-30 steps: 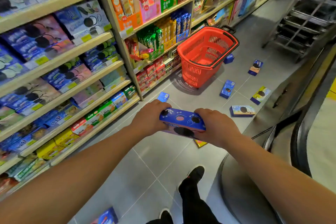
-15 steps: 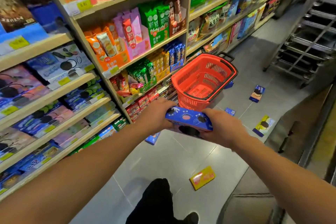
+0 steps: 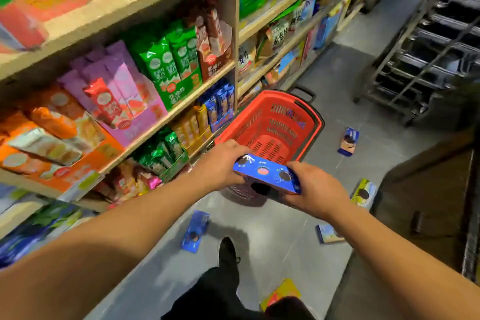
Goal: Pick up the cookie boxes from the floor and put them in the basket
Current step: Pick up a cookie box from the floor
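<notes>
A blue cookie box [image 3: 267,173] is held flat between both hands, just above the near rim of the red basket [image 3: 315,122]. My left hand [image 3: 220,163] grips its left end and my right hand [image 3: 315,189] grips its right end from below. The basket stands on the grey floor by the shelf and looks empty inside. More boxes lie on the floor: a blue one [image 3: 194,231] near my foot, another blue one [image 3: 348,141] right of the basket, a yellow-green one [image 3: 363,193], a pale one [image 3: 328,234] and a yellow one [image 3: 281,292].
Stocked snack shelves [image 3: 155,80] run along the left, close to the basket. A dark metal rack [image 3: 426,60] stands at the far right and a dark counter edge [image 3: 426,202] borders the aisle on the right. My black shoe [image 3: 227,252] is on the floor tiles.
I have walked up to the basket with the blue box held in both hands. The box has gone from well short of the basket to just over its near rim.
</notes>
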